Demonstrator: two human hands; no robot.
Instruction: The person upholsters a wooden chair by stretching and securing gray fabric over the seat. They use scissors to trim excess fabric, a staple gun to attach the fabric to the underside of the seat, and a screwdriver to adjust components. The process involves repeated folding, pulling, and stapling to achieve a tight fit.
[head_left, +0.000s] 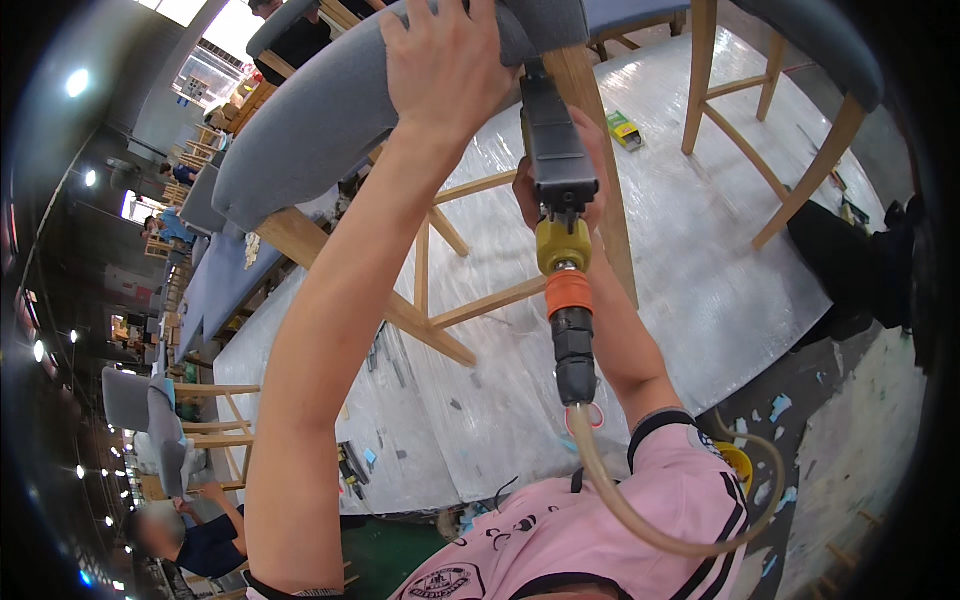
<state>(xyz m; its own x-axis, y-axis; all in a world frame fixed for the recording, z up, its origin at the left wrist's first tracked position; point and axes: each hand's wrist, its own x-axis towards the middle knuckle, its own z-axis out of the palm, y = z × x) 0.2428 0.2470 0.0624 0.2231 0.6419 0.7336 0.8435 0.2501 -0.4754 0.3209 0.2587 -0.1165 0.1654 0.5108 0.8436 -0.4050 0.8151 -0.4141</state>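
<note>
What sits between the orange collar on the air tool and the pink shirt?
In the head view, below the orange collar comes a black coupling, then the tan air hose curving over the pink shirt.

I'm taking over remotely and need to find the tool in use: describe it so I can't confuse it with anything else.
Start at the grey upholstered chair that the left hand steadies on the plastic-wrapped worktable. Just right of that arm, the right hand grips a pneumatic tool against the chair's wooden leg. It alone has a dark body, a yellow-and-orange coupling and a tan air hose trailing off.
</note>
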